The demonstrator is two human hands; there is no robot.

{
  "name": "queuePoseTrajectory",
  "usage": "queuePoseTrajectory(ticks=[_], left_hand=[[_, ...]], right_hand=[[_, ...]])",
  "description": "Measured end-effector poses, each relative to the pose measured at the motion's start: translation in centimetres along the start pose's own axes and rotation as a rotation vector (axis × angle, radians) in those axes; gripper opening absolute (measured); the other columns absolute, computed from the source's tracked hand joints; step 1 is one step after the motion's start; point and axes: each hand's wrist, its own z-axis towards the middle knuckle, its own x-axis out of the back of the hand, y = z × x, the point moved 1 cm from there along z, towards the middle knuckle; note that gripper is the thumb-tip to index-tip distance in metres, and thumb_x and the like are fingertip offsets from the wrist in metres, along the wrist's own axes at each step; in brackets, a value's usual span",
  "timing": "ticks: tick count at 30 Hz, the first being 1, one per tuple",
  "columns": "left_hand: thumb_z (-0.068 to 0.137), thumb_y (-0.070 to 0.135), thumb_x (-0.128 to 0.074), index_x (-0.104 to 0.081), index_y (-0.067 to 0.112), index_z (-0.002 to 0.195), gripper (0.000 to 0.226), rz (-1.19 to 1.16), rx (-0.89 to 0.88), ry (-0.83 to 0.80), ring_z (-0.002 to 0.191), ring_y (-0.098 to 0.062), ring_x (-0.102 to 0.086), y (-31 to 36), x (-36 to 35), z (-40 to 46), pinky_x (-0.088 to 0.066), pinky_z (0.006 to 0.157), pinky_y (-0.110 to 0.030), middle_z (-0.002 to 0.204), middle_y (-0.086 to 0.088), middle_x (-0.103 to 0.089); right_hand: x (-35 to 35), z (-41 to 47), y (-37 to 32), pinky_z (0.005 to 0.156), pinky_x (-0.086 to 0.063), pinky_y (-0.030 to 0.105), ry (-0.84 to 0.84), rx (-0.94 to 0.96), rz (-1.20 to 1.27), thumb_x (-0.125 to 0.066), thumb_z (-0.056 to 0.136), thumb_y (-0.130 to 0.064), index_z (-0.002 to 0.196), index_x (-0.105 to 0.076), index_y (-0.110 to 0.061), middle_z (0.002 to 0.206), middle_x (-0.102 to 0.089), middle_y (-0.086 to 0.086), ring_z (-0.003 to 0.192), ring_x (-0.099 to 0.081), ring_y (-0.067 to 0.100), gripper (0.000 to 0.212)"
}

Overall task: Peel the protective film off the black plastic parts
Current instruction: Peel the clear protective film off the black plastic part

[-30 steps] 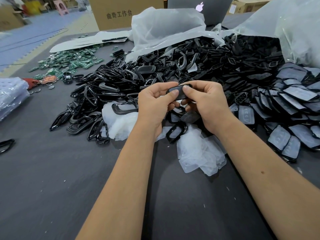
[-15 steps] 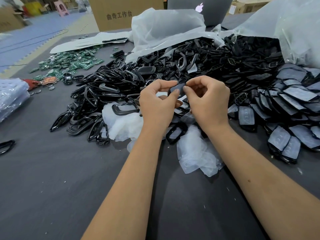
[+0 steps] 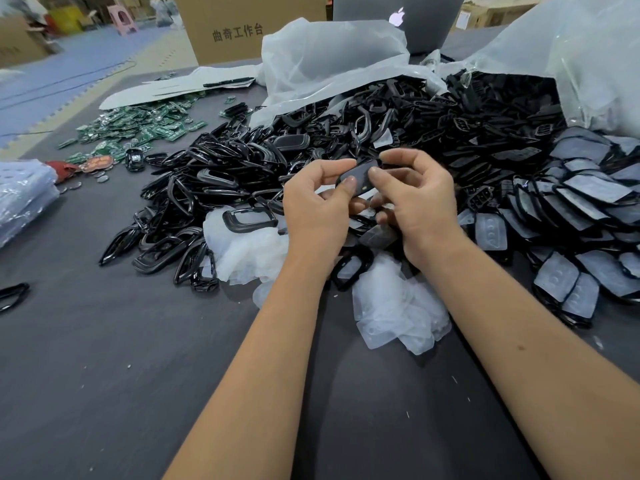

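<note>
I hold one small black plastic part (image 3: 360, 177) between both hands above the pile. My left hand (image 3: 318, 206) pinches its left end with thumb and forefinger. My right hand (image 3: 419, 202) pinches the right end, its thumb on the part's greyish face. A big heap of black plastic parts (image 3: 311, 161) lies behind my hands. Film-covered black parts (image 3: 588, 216) are stacked at the right. Peeled translucent film pieces (image 3: 398, 306) lie on the table below my hands, with more film (image 3: 249, 247) at the left.
The dark grey table (image 3: 104, 375) stretches toward me. Green circuit boards (image 3: 138, 126) lie at the back left, clear plastic bags (image 3: 329, 64) behind the heap. A laptop (image 3: 398, 19) and a cardboard box (image 3: 242, 26) stand at the far edge. A plastic packet (image 3: 20, 199) sits at the left.
Both hands have shifted slightly and turned the black part between them; the right thumb now rests on the part's face. The piles have not moved.
</note>
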Motion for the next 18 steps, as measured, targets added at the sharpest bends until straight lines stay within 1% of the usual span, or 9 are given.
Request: queuePoseTrajectory(ticks=[2, 4, 5, 7, 9, 12, 14, 16, 18], left_hand=[[0.095, -0.007, -0.062, -0.073, 0.012, 0.101, 0.023, -0.037, 0.019, -0.027, 0.056, -0.013, -0.067, -0.06, 0.11, 0.15, -0.056, 0.059, -0.023, 0.091, -0.006, -0.074], [0.096, -0.007, -0.061, -0.073, 0.012, 0.101, 0.023, -0.068, 0.041, -0.056, 0.057, -0.014, -0.067, -0.23, 0.26, 0.26, -0.055, 0.06, -0.022, 0.091, -0.009, -0.074], [0.096, -0.007, -0.061, -0.073, 0.011, 0.102, 0.023, -0.082, 0.055, -0.07, 0.058, -0.015, -0.067, -0.36, 0.3, 0.29, -0.055, 0.061, -0.022, 0.089, -0.007, -0.074], [0.095, -0.005, -0.062, -0.074, 0.01, 0.101, 0.02, -0.102, 0.082, -0.082, 0.06, -0.015, -0.069, -0.59, 0.27, 0.22, -0.056, 0.061, -0.022, 0.083, -0.003, -0.074], [0.093, 0.0, -0.067, -0.074, 0.01, 0.099, 0.013, -0.08, 0.082, -0.06, 0.062, -0.012, -0.07, -0.66, 0.17, 0.14, -0.056, 0.059, -0.022, 0.082, -0.002, -0.074], [0.092, -0.002, -0.07, -0.074, 0.008, 0.097, 0.011, -0.057, 0.073, -0.029, 0.053, -0.013, -0.066, -0.7, 0.23, 0.28, -0.052, 0.054, -0.02, 0.081, -0.003, -0.074], [0.091, -0.004, -0.07, -0.074, 0.007, 0.096, 0.013, -0.061, 0.079, -0.04, 0.051, -0.012, -0.065, -0.63, 0.32, 0.34, -0.051, 0.053, -0.019, 0.081, -0.006, -0.074], [0.091, -0.004, -0.07, -0.075, 0.01, 0.093, 0.015, -0.058, 0.081, -0.073, 0.053, -0.012, -0.065, -0.48, 0.34, 0.25, -0.051, 0.053, -0.019, 0.081, -0.006, -0.075], [0.091, -0.006, -0.069, -0.075, 0.011, 0.091, 0.018, -0.054, 0.089, -0.1, 0.052, -0.013, -0.065, -0.34, 0.34, 0.2, -0.051, 0.053, -0.018, 0.078, -0.004, -0.076]], right_hand=[[0.25, 0.24, -0.08, 0.043, -0.045, 0.022, -0.062, -0.073, 0.095, -0.074, 0.093, -0.005, 0.098, -0.07, -0.008, 0.077, -0.069, 0.002, 0.056, -0.059, 0.013, 0.008], [0.44, 0.36, -0.08, 0.045, -0.046, 0.021, -0.065, -0.054, 0.066, -0.074, 0.093, -0.004, 0.093, -0.071, -0.006, 0.075, -0.069, 0.005, 0.056, -0.059, 0.012, 0.004], [0.48, 0.35, -0.04, 0.046, -0.047, 0.021, -0.051, -0.031, 0.024, -0.074, 0.093, -0.003, 0.092, -0.071, -0.006, 0.074, -0.069, 0.005, 0.055, -0.06, 0.012, 0.004], [0.57, 0.32, 0.02, 0.047, -0.05, 0.022, -0.016, 0.025, -0.091, -0.075, 0.092, -0.004, 0.088, -0.071, -0.006, 0.069, -0.068, 0.004, 0.053, -0.061, 0.011, 0.007], [0.57, 0.37, 0.06, 0.046, -0.051, 0.025, 0.001, 0.078, -0.182, -0.076, 0.091, -0.006, 0.084, -0.07, -0.008, 0.065, -0.067, 0.002, 0.051, -0.062, 0.013, 0.01], [0.48, 0.46, 0.24, 0.044, -0.051, 0.027, -0.028, 0.086, -0.208, -0.075, 0.092, -0.007, 0.082, -0.068, -0.009, 0.063, -0.068, 0.003, 0.05, -0.063, 0.015, 0.012], [0.4, 0.36, 0.4, 0.043, -0.049, 0.027, -0.04, 0.076, -0.204, -0.077, 0.092, -0.013, 0.083, -0.067, -0.007, 0.065, -0.068, 0.007, 0.05, -0.062, 0.016, 0.015], [0.47, 0.36, 0.56, 0.041, -0.047, 0.026, -0.025, 0.099, -0.224, -0.084, 0.087, -0.024, 0.08, -0.066, -0.008, 0.066, -0.068, 0.013, 0.048, -0.06, 0.018, 0.024], [0.65, 0.56, 0.53, 0.041, -0.043, 0.026, -0.016, 0.118, -0.268, -0.087, 0.083, -0.029, 0.075, -0.066, -0.011, 0.065, -0.068, 0.013, 0.048, -0.058, 0.018, 0.029]])
